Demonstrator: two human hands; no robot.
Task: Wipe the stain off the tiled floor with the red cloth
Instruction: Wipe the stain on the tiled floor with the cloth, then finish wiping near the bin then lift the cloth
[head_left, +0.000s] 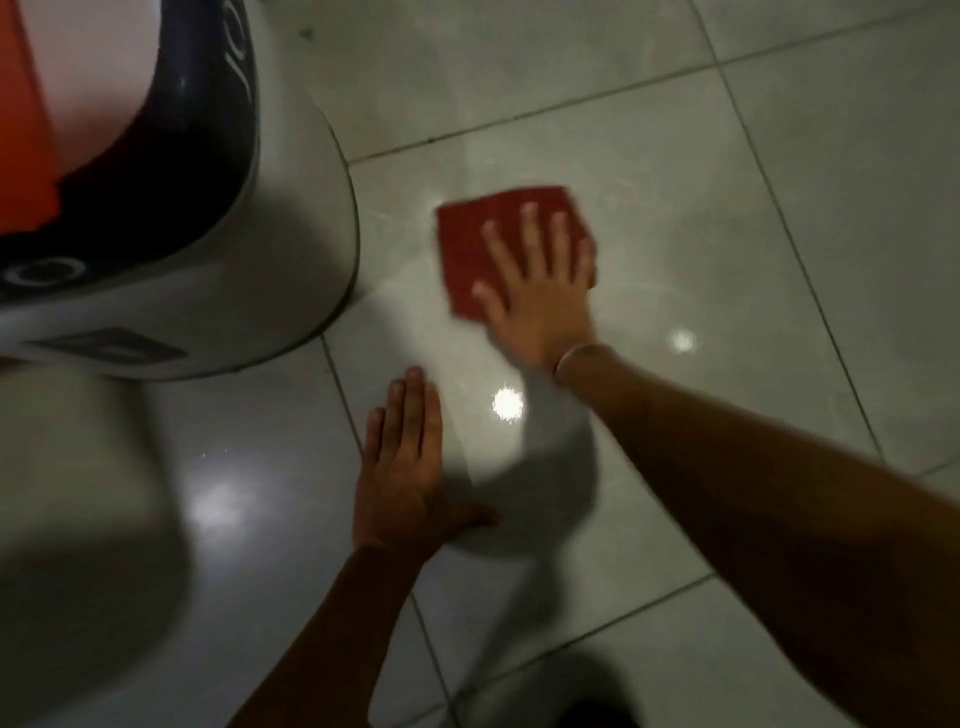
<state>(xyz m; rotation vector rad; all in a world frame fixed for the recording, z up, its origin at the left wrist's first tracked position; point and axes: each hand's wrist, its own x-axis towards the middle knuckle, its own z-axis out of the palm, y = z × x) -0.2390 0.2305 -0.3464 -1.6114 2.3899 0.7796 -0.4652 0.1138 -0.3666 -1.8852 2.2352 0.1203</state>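
Head view showed the right hand (540, 291) spread flat atop the red cloth (483, 244), pressing it to the tiled floor (779, 208); most cloth lay left of the palm. The left hand (402, 467), fingers together, braced flat nearer the body; no stain was discernible.

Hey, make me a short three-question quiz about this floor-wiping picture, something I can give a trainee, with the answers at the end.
1. True or false: the right hand lies flat on the red cloth with its fingers spread.
2. What is the left hand touching?
A. the red cloth
B. the bare tiled floor
C. the white appliance
3. Fill in: the red cloth lies to the ____ of the white appliance in the picture.

Key
1. True. The palm presses the cloth onto the floor.
2. B. It rests flat on the tile, nearer the camera and apart from the cloth.
3. Right. A strip of bare tile separates them.
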